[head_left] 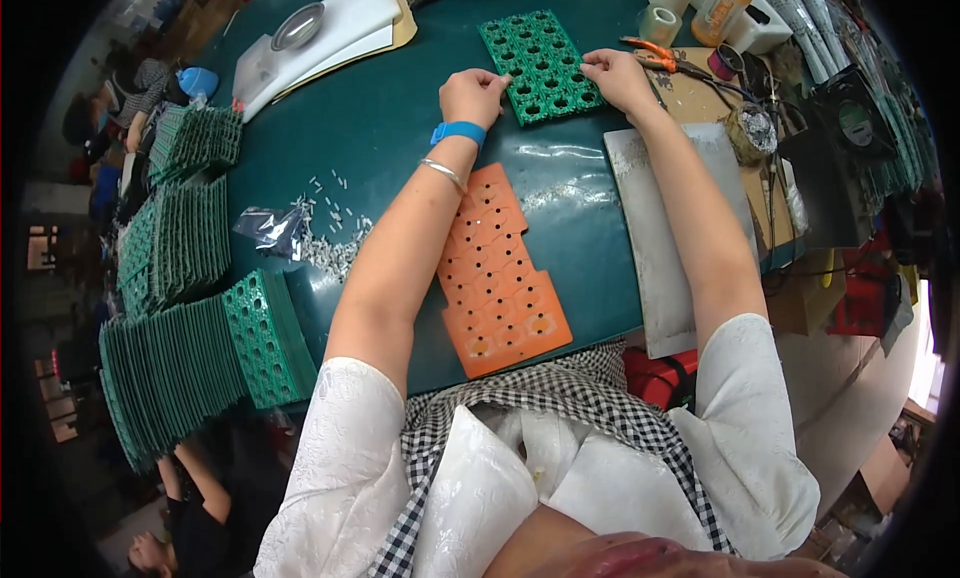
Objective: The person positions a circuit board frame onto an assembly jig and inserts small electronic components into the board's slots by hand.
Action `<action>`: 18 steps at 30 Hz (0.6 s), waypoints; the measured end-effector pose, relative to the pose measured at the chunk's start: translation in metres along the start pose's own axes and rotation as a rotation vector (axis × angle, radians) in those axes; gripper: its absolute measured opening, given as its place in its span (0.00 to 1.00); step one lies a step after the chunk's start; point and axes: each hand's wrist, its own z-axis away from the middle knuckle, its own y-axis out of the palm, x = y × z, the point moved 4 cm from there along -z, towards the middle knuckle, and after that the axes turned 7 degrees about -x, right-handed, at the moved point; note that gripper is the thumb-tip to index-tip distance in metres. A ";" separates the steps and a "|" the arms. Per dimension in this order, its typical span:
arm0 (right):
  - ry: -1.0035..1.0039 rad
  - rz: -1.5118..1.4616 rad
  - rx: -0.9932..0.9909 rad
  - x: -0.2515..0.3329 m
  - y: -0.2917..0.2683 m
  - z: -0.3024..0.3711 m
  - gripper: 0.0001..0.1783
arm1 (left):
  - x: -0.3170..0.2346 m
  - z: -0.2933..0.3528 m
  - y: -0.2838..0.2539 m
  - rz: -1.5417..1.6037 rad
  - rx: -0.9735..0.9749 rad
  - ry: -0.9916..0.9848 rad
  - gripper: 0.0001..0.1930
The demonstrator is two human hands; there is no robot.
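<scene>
A green circuit board panel with rows of dark holes lies at the far middle of the table, slightly turned. My left hand, with a blue band at the wrist, pinches its left edge between thumb and fingertips. On the opposite edge, my right hand has its fingertips closed on the panel's rim. Nearer to me, under and beside my left forearm, rests an orange template board with rows of small dark holes. Left of that forearm, small white pieces are spilled next to a clear plastic bag.
Stacks of green panels line the table's left edge. A grey metal plate lies below my right forearm. Orange-handled pliers, a tape roll and an orange bottle stand at the far right. Another person's arm shows lower left.
</scene>
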 end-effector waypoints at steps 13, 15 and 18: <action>-0.323 0.126 0.162 0.043 -0.054 0.090 0.17 | 0.012 0.152 -0.243 -0.176 -0.313 0.226 0.13; -0.368 0.109 0.373 0.069 -0.058 0.133 0.16 | 0.051 0.186 -0.313 -0.523 -0.551 0.160 0.13; -0.440 0.048 0.651 0.089 -0.064 0.189 0.16 | 0.122 0.248 -0.404 -1.151 -0.581 -0.010 0.33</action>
